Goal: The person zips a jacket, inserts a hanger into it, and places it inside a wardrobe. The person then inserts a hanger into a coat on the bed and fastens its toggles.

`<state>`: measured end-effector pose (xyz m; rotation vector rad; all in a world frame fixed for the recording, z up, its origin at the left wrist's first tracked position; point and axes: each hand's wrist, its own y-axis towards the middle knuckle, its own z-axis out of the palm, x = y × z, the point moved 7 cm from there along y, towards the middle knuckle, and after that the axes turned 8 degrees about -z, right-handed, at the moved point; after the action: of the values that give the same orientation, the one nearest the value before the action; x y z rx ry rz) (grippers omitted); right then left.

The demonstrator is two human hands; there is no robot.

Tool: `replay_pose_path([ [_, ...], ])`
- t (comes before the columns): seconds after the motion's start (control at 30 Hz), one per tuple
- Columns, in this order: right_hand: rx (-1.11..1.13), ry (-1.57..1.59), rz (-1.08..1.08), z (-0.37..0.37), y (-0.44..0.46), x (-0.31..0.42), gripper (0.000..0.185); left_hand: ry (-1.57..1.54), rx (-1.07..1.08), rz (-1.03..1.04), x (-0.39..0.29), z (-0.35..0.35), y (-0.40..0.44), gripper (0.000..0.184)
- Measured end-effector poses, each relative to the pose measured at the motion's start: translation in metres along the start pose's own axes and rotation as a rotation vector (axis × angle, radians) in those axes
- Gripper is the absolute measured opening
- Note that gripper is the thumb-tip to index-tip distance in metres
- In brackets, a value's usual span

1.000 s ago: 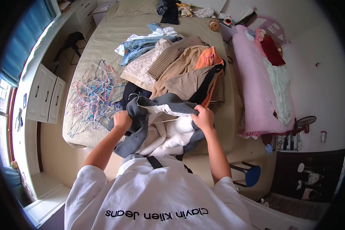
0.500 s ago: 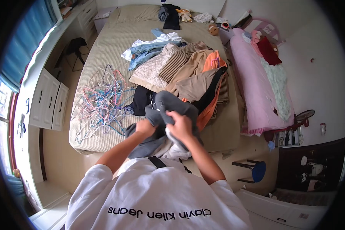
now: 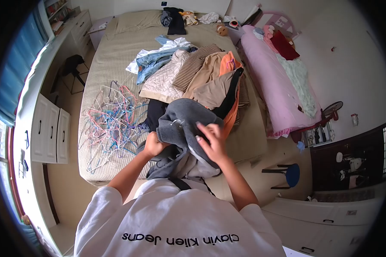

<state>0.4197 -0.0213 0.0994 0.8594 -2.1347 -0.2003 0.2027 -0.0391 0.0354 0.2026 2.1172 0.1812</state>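
A dark grey garment (image 3: 185, 115) with a pale lining hangs bunched in front of me at the bed's near edge. My left hand (image 3: 154, 144) is closed on its left side. My right hand (image 3: 212, 140) is beside the garment's right part, fingers apart, with nothing visibly gripped. The hook of a white hanger (image 3: 176, 122) pokes out at the garment's middle; the rest of the hanger is hidden in the cloth. Just beyond lie black clothing (image 3: 155, 114) and a brown garment (image 3: 215, 91).
On the bed (image 3: 111, 55), a tangle of hangers (image 3: 113, 120) lies left and a clothes pile (image 3: 167, 77) lies beyond the garment. A pink-covered bed (image 3: 261, 77) stands right, a blue stool (image 3: 292, 175) lower right, white cabinets (image 3: 45, 124) left.
The grey garment, earlier spread open between both hands with its white lining showing, is now gathered with its outside up. My right hand moved inward, then let go and opened.
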Motion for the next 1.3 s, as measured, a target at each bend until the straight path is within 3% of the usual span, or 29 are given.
replay_pose_path([
  [0.07, -0.159, -0.407, -0.082, -0.035, 0.009, 0.018, 0.066, -0.020, 0.023, 0.074, -0.010, -0.006, 0.001, 0.021],
  [0.13, -0.129, -0.467, -0.095, -0.051, 0.018, 0.020, 0.077, -0.067, 0.049, 0.081, -0.025, -0.013, 0.003, 0.022],
  [0.2, 0.104, -0.132, 0.131, -0.035, 0.008, -0.015, 0.073, -0.057, 0.070, 0.056, -0.033, -0.016, 0.004, 0.023],
  [0.23, 0.124, -0.148, 0.166, -0.030, 0.002, -0.024, 0.060, -0.021, 0.083, 0.035, -0.035, -0.017, 0.005, 0.025],
  [0.4, -0.074, -0.209, 0.022, -0.035, -0.018, -0.001, 0.044, 0.167, 0.033, 0.087, -0.062, -0.034, -0.004, 0.025],
  [0.53, -0.163, -0.206, -0.097, -0.058, -0.029, 0.013, 0.043, 0.382, -0.084, 0.295, -0.102, -0.038, -0.017, 0.021],
  [0.67, -0.305, -0.270, -0.224, -0.106, -0.043, 0.041, 0.042, 0.529, -0.121, 0.219, -0.141, -0.042, -0.017, 0.026],
  [0.8, -0.453, -0.313, -0.323, -0.170, -0.067, 0.082, 0.038, 0.600, -0.387, 0.384, -0.204, -0.046, -0.036, 0.020],
  [0.97, -0.477, -0.325, -0.370, -0.208, -0.103, 0.101, 0.034, 0.645, -0.557, 0.472, -0.237, -0.028, -0.079, 0.021],
  [1.07, -0.488, -0.298, -0.380, -0.222, -0.122, 0.098, 0.032, 0.558, -0.701, 0.437, -0.234, -0.035, -0.112, 0.025],
  [1.1, -0.482, -0.297, -0.384, -0.224, -0.131, 0.094, 0.032, 0.371, -0.736, 0.399, -0.222, -0.040, -0.119, 0.028],
  [1.13, -0.475, -0.298, -0.387, -0.225, -0.139, 0.093, 0.031, 0.413, -0.710, 0.318, -0.194, -0.040, -0.124, 0.029],
  [1.2, -0.322, -0.260, -0.401, -0.216, -0.144, 0.100, 0.028, 0.908, -0.733, 0.478, -0.208, -0.009, -0.119, 0.032],
  [1.3, -0.229, -0.262, -0.343, -0.206, -0.153, 0.091, 0.030, 0.829, -0.771, 0.497, -0.250, 0.003, -0.128, 0.035],
])
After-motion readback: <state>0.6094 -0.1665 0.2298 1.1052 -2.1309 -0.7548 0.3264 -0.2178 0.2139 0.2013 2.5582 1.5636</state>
